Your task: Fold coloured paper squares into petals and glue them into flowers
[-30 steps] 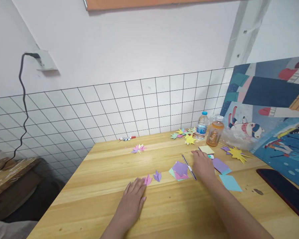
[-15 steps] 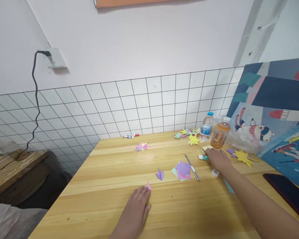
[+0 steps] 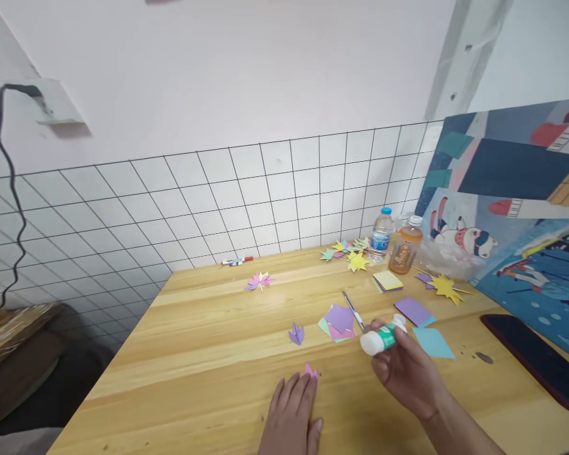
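In my right hand (image 3: pixel 410 373) is a glue stick (image 3: pixel 379 340) with a green label and white end, held above the table. Just behind it shows a small white round object (image 3: pixel 399 320), partly hidden. My left hand (image 3: pixel 291 414) lies flat on the table, its fingertips over a small pink folded paper (image 3: pixel 310 371) whose points stick out beyond them. A purple folded paper (image 3: pixel 296 333) sits a little farther off. Between the hands and the wall are square paper sheets (image 3: pixel 340 319) in purple, pink and green, beside a slim metallic craft knife or pen (image 3: pixel 353 309).
Paper stars (image 3: pixel 356 261), a water bottle (image 3: pixel 380 237) and an amber drink bottle (image 3: pixel 405 246) stand near the tiled wall. Pink paper leaf (image 3: pixel 260 282) and markers (image 3: pixel 237 261) lie left. Sticky-note-like squares (image 3: pixel 387 282), blue paper (image 3: pixel 434 342) and a dark phone-like slab (image 3: pixel 535 360) lie right.
My right hand has picked up the glue stick and brought it nearer, leaving the paper squares behind it uncovered. The view has turned right; my left hand stays on the pink paper.
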Action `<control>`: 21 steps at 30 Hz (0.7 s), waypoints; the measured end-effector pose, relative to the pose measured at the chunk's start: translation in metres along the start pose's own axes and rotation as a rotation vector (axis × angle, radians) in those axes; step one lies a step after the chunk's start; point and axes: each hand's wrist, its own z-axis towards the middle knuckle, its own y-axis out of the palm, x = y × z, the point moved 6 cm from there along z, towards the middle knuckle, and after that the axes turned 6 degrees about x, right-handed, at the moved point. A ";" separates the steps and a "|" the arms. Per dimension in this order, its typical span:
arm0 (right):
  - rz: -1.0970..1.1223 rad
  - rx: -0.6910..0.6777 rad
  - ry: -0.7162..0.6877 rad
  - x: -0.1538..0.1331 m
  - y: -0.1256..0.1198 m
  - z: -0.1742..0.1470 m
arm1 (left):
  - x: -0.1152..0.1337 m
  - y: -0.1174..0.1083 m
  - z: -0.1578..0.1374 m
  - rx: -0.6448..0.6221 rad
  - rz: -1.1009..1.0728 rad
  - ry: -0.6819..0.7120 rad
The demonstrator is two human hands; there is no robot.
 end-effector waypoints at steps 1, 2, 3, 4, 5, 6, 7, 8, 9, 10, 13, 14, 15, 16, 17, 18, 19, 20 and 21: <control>0.030 0.012 0.020 0.002 0.003 -0.001 | 0.000 -0.001 0.000 -0.001 -0.003 -0.003; 0.047 0.016 0.037 0.003 0.006 -0.001 | 0.000 -0.002 0.000 -0.006 -0.004 -0.003; 0.057 0.014 0.050 0.005 0.009 -0.001 | -0.001 -0.002 0.000 -0.015 -0.001 -0.003; 0.062 0.014 0.058 0.006 0.012 0.000 | 0.000 -0.003 -0.001 -0.026 0.003 -0.005; 0.062 0.019 0.061 0.009 0.014 0.001 | 0.000 -0.004 -0.001 -0.035 0.005 -0.008; 0.052 0.034 0.056 0.011 0.015 0.003 | 0.001 -0.005 0.000 -0.044 0.005 -0.012; 0.022 0.056 0.039 0.014 0.016 0.006 | 0.003 -0.007 0.000 -0.049 0.003 -0.021; -0.037 0.080 0.011 0.017 0.015 0.008 | 0.005 -0.009 0.000 -0.052 -0.001 -0.037; -0.136 0.099 -0.029 0.019 0.015 0.011 | 0.006 -0.012 0.001 -0.056 -0.007 -0.056; -0.279 0.103 -0.080 0.022 0.016 0.013 | 0.007 -0.014 0.001 -0.058 -0.007 -0.096; -0.874 0.008 -0.307 0.028 0.025 0.013 | 0.008 -0.019 0.001 -0.070 -0.052 -0.187; -1.071 -0.043 -0.390 0.032 0.030 0.011 | 0.008 -0.020 0.001 -0.073 -0.079 -0.196; -1.238 -0.090 -0.459 0.036 0.034 0.009 | 0.009 -0.020 0.001 -0.075 -0.103 -0.199; -1.370 -0.125 -0.509 0.040 0.037 0.006 | 0.008 -0.020 0.001 -0.075 -0.123 -0.199; -1.472 -0.149 -0.537 0.044 0.039 0.004 | 0.008 -0.020 0.001 -0.075 -0.136 -0.198; -1.547 -0.162 -0.549 0.048 0.041 0.003 | 0.007 -0.020 0.001 -0.077 -0.144 -0.193; -1.602 -0.169 -0.555 0.051 0.042 0.003 | 0.007 -0.019 0.001 -0.084 -0.150 -0.185; -1.645 -0.172 -0.565 0.053 0.044 0.004 | 0.008 -0.019 0.001 -0.092 -0.153 -0.176; -1.681 -0.173 -0.576 0.055 0.046 0.005 | 0.008 -0.018 0.001 -0.101 -0.152 -0.171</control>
